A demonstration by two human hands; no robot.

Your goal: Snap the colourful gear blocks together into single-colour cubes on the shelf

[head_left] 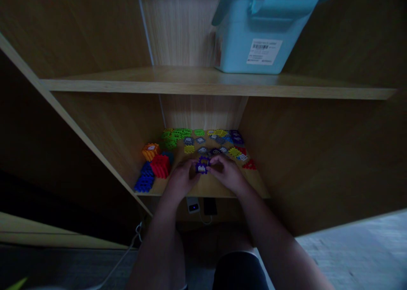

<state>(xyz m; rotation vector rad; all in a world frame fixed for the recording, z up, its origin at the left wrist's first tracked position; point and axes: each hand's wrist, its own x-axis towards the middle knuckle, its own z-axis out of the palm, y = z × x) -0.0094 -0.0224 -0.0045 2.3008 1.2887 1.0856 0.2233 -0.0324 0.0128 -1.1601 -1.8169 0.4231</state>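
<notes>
Between my two hands I hold purple interlocking tiles [202,168] with notched edges and a pale printed patch, just above the lower shelf [206,186]. My left hand [182,177] pinches their left side. My right hand [228,173] grips the right side with thumb and finger. Behind them lie loose flat tiles: a yellow tile [189,149], several grey ones and green tiles [174,136]. A stack of red tiles [160,166] stands left of my left hand, with blue tiles [144,182] and an orange stack [151,151] beside it. Red triangular tiles [249,165] lie at the right.
A light blue lidded bin [257,31] with a label sits on the upper shelf [178,80], above my hands. Wooden side panels enclose the compartment. Below the lower shelf are a white device [192,205] and a dark flat device [210,206], with a white cable.
</notes>
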